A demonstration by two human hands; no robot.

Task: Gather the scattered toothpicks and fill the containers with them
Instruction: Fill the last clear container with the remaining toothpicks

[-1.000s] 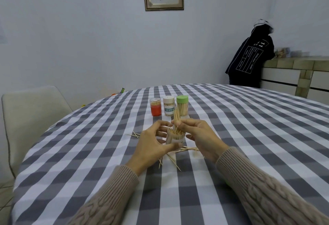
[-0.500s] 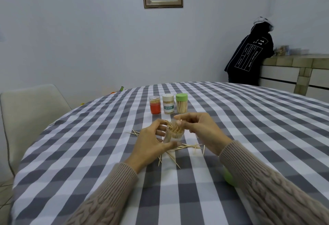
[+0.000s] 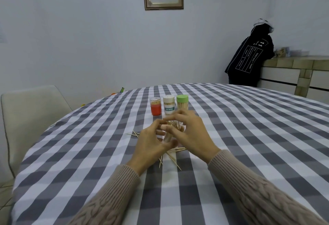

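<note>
Left hand (image 3: 151, 143) grips a clear toothpick container (image 3: 169, 135) upright on the checked desk (image 3: 249, 127), fingers curled round it. Right hand (image 3: 190, 132) hovers over its mouth, fingertips pinched together on the toothpicks (image 3: 175, 124) standing in it. Loose toothpicks (image 3: 170, 159) lie on the cloth under and near both hands. Three capped containers, orange (image 3: 156, 106), white (image 3: 168, 105) and green (image 3: 182, 102), stand in a row just behind.

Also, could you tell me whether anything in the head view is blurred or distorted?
In the head view, the right hand is motion-blurred at its fingertips; the left hand and the three capped containers look sharp; the wide-angle lens bows the table edge; lighting is soft, without glare.
</note>
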